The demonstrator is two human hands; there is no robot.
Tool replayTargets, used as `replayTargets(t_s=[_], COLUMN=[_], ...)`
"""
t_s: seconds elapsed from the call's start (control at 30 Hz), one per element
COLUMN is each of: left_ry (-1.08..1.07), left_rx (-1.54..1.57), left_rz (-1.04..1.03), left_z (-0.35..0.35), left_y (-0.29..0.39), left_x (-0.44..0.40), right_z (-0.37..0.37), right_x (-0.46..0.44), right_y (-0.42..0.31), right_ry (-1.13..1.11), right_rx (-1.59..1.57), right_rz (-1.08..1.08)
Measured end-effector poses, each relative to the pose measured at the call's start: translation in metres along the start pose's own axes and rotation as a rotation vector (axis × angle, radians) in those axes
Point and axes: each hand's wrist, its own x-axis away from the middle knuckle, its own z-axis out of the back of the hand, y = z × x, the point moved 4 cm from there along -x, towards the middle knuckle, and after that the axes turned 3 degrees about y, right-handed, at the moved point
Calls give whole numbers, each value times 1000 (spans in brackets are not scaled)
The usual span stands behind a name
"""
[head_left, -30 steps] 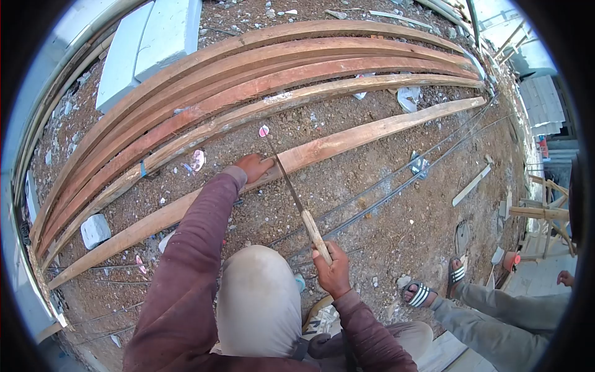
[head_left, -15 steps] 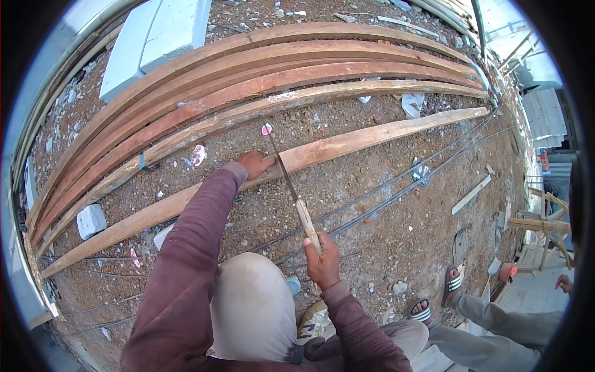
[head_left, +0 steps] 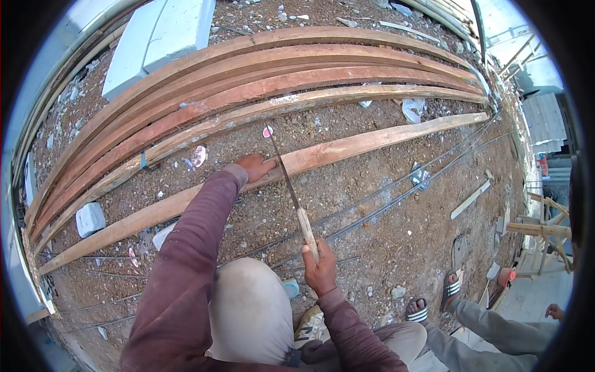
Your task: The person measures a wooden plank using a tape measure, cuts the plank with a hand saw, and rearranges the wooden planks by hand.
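Observation:
My right hand (head_left: 320, 268) is closed around the pale wooden handle of a saw (head_left: 289, 181). The narrow dark blade lies across a long wooden beam (head_left: 347, 146) near its middle, and its tip points away from me. Just left of the blade, my left hand (head_left: 255, 167) grips the same beam, with its thumb side close to the blade. My knee is below the beam, between my arms.
Several long beams (head_left: 248, 82) lie beyond, with pale blocks (head_left: 176, 34) at the upper left. Thin metal rods (head_left: 384, 208) cross the dirt. Another person's sandalled feet (head_left: 451, 289) are at the lower right. A white block (head_left: 90, 219) lies left.
The saw handle and my right hand have shifted slightly left and back and forth along the blade's line. My left hand stays on the beam. The other person's near foot has moved down.

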Motion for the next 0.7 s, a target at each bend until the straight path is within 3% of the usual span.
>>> replayTargets(t_s=[0.07,0.17,0.37,0.6,0.7], left_ry=[90,368,126,145,160], left_rx=[54,-277,2,-71,-88], left_rz=[-69,-326,104,72,99], left_z=[7,15,20,12,10], left_y=[7,32,33,27,31], left_x=[14,51,43,31,33], right_z=[4,6,11,18,23], right_x=[1,-2,-5,-10,-18], right_y=[1,-5,-12,-35,-29], right_ry=[-38,-66,-101,-276,-145], right_rx=[16,18,-9,-166,-85], right_rz=[-42,-29,-62,-123,-44])
